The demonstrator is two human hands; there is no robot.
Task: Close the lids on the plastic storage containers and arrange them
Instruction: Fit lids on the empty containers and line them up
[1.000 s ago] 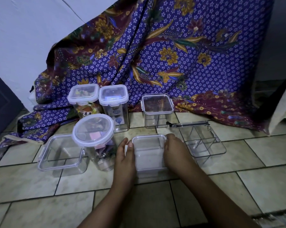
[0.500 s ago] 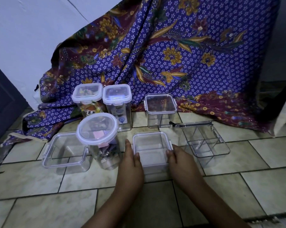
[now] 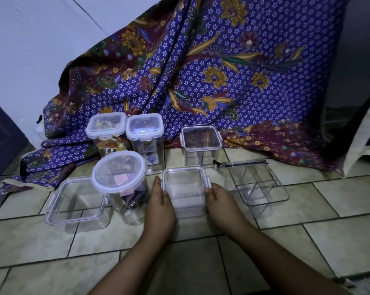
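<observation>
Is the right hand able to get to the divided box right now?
Probably yes: the divided box sits just beside the right hand, nothing between, though that hand now holds the small container.

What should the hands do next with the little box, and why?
Probably press the lid down at its edges to snap it shut: it sits on the small square container, and the left hand and right hand touch its sides.
</observation>
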